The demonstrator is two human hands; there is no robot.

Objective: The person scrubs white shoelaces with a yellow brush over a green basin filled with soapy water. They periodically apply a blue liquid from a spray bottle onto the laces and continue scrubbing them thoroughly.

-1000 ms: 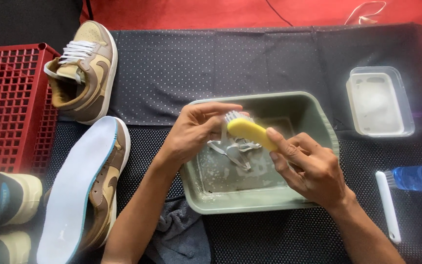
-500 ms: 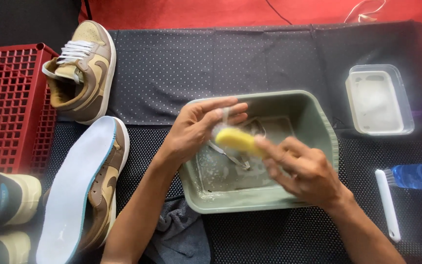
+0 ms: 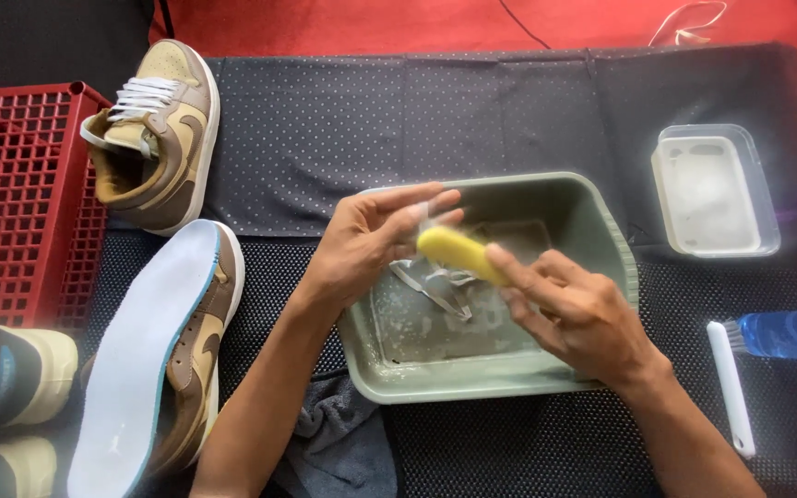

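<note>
**Brush worked lower along the wet lace, over the basin**

Right hand (image 3: pixel 583 318) was clamped on the yellow brush (image 3: pixel 461 254), fingers closed round its handle, thumb on top. Left hand (image 3: pixel 371 244) had its fingers drawn together at the tips, pinching the wet white shoelace (image 3: pixel 435 284) just above the brush head; the lace trailed down into the green basin (image 3: pixel 601 221).

Change over the last second: the brush had slid from roughly the 12 o'clock end of the basin, up against the left fingertips, down and toward 6 o'clock, its head now pointing to about 10 o'clock. The left hand had barely shifted. Judged as a scrubbing stroke along the lace; the cleaning looked mid-course, with suds on the water.

Surroundings unchanged:
- Tan and brown sneaker (image 3: pixel 154 138) upright at 10 o'clock from the basin, laces in.
- Its mate (image 3: pixel 154 360) on its side at 8 o'clock, pale sole up.
- Red plastic crate (image 3: pixel 16 198) at 9 o'clock.
- Clear lidded tub (image 3: pixel 714 189) at 3 o'clock, well apart.
- White-handled brush (image 3: pixel 729 387) and a blue bottle (image 3: pixel 791 334) at 4 o'clock.
- Grey cloth (image 3: pixel 339 443) tucked under the basin's near edge.
- All on a dark dotted mat (image 3: pixel 417 111).
</note>
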